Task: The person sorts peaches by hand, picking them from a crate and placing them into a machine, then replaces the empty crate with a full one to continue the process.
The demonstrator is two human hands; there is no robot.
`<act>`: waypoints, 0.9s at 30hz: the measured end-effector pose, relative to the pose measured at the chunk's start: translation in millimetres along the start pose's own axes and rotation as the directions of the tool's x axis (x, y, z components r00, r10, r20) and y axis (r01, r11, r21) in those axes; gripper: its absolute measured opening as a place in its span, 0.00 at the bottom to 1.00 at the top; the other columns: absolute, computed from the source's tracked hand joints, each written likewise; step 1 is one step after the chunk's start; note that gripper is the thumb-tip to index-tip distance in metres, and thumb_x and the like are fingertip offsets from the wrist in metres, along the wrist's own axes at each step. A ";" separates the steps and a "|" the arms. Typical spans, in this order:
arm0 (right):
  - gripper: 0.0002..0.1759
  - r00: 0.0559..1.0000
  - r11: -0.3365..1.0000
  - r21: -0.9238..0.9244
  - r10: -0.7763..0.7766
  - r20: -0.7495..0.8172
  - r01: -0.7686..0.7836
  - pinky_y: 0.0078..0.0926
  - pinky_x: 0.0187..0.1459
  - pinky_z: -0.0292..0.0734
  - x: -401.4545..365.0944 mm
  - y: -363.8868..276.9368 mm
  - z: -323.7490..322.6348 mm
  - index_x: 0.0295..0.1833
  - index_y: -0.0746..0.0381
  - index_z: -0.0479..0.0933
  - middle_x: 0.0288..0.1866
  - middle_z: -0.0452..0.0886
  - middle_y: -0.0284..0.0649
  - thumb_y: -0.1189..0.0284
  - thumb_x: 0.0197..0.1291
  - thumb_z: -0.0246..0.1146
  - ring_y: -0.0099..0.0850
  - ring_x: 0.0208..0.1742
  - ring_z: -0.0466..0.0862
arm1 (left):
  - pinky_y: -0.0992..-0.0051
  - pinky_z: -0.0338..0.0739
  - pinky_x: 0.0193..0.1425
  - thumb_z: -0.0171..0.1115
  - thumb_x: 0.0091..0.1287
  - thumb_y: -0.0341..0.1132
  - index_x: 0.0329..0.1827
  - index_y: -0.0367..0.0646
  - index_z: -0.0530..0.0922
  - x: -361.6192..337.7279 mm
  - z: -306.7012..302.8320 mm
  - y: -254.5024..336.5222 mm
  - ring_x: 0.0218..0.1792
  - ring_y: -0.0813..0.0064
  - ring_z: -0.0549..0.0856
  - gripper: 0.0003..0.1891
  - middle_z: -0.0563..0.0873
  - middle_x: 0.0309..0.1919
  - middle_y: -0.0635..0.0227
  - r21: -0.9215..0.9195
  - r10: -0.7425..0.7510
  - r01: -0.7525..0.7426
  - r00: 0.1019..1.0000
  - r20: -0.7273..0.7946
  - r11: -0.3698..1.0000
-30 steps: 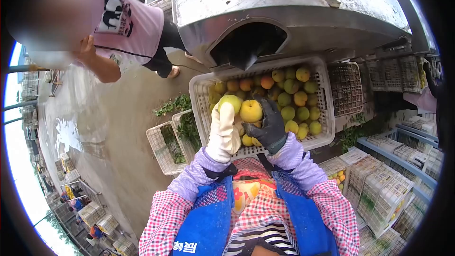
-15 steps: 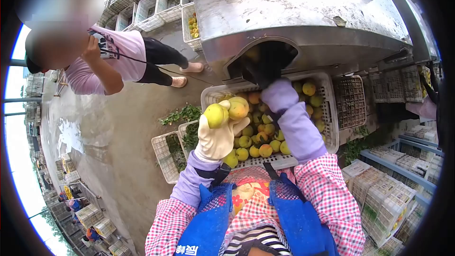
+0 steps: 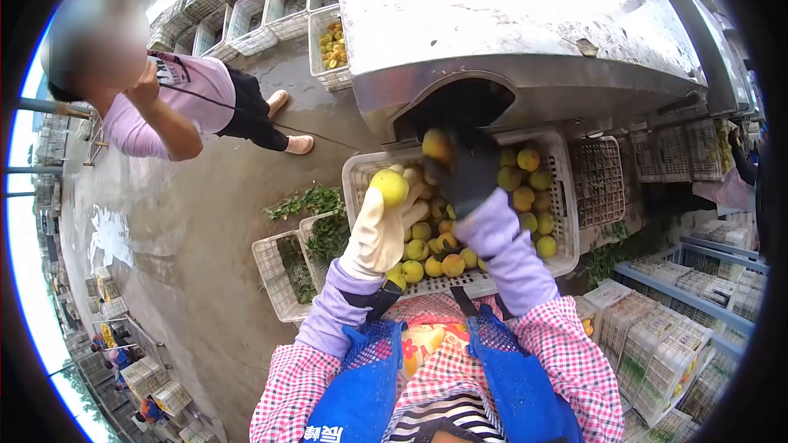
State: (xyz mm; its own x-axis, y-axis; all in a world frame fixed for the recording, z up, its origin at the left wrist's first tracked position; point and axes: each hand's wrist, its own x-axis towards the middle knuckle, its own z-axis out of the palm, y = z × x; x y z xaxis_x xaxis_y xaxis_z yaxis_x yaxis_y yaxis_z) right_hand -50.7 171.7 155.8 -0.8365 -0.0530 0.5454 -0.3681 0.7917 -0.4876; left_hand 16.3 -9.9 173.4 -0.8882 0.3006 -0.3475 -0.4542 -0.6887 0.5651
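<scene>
My left hand point(image 3: 379, 230), in a cream glove, holds a yellow-green fruit point(image 3: 390, 187) between thumb and fingers above the left part of a white crate point(image 3: 563, 189). My right hand point(image 3: 474, 171), in a black glove, is closed at an orange-yellow fruit point(image 3: 437, 146) in front of the dark opening point(image 3: 460, 102) of a metal machine point(image 3: 509, 16). Under both hands, the crate holds many green and orange fruits point(image 3: 453, 265). The right fingertips are partly hidden behind the fruit and in shadow.
A person in a pink shirt point(image 3: 213, 90) stands at the upper left. White crates point(image 3: 289, 4) line the floor behind, one holding fruit. Small crates point(image 3: 283, 279) with leaves lie left of the main crate. A brown crate point(image 3: 597, 180) and stacked crates point(image 3: 648, 336) are on the right.
My right hand has come back out of the opening with a fruit. My left hand now has one fruit instead of two. The view has shifted slightly, and the other person has moved.
</scene>
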 end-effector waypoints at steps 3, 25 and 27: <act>0.34 0.935 0.985 -0.108 0.160 0.316 -0.132 0.51 0.61 0.74 29.0 7.8 9.0 0.68 0.65 0.73 0.62 0.79 0.56 0.60 0.61 0.74 0.52 0.59 0.81 | 0.50 0.64 0.77 0.68 0.72 0.53 0.81 0.51 0.64 -7.5 -11.1 -2.0 0.70 0.68 0.75 0.38 0.77 0.69 0.68 0.087 0.009 -0.009 1.000 0.002 0.996; 0.45 0.912 0.740 0.533 0.334 0.239 -0.410 0.46 0.69 0.75 -48.2 -50.9 -26.8 0.66 0.67 0.76 0.68 0.76 0.54 0.54 0.46 0.84 0.51 0.67 0.79 | 0.58 0.78 0.65 0.77 0.55 0.29 0.68 0.37 0.76 29.1 6.0 -27.8 0.58 0.51 0.84 0.34 0.83 0.59 0.52 0.710 0.717 -0.582 0.287 0.635 -0.395; 0.43 0.936 0.793 0.498 0.281 0.210 -0.350 0.46 0.69 0.74 -45.5 -50.4 -31.8 0.65 0.67 0.77 0.67 0.76 0.53 0.56 0.46 0.83 0.51 0.66 0.79 | 0.57 0.78 0.65 0.76 0.54 0.28 0.67 0.36 0.77 31.7 0.8 -23.2 0.58 0.50 0.83 0.34 0.83 0.59 0.51 0.648 0.670 -0.612 0.245 0.700 -0.453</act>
State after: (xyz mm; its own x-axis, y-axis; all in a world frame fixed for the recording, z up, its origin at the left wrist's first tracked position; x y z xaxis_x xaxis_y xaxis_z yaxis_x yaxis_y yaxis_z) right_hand 18.8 153.6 177.3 -0.9720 0.0446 0.2306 -0.2018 0.3435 -0.9172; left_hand -1.4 16.1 149.8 -0.5711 0.0742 0.8175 0.7042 0.5561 0.4415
